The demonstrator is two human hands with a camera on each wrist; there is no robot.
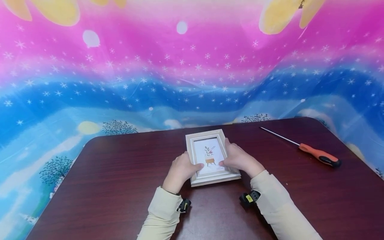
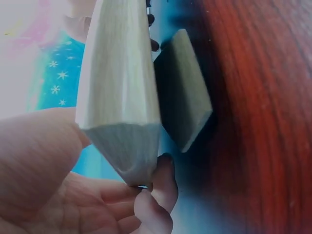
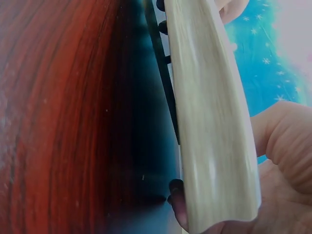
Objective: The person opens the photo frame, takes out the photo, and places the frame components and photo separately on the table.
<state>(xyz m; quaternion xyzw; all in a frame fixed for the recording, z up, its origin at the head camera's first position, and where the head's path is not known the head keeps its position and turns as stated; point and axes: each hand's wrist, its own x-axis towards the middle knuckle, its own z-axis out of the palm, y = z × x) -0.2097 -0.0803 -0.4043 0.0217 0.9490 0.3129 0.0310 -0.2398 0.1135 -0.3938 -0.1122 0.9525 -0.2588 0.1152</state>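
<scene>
A cream, wood-grained picture frame (image 1: 214,180) is held off the table, face up and slightly tilted, between both hands. Behind its front is a print (image 1: 215,154) of a potted plant. My left hand (image 1: 179,170) grips the left side, thumb over the front; in the left wrist view its fingertips (image 2: 153,212) curl under a corner. On the opposite side my right hand (image 1: 241,159) holds on, thumb on the front and fingers behind, partly hidden by the frame's edge (image 3: 209,122). A flat support leg (image 2: 197,97) sticks out from the back.
An orange-and-black handled screwdriver (image 1: 319,155) lies on the table's right side, its shaft pointing to the back. The dark reddish-brown table (image 1: 120,186) has rounded back corners. A pink and blue snowflake-printed cloth (image 1: 168,80) hangs behind it.
</scene>
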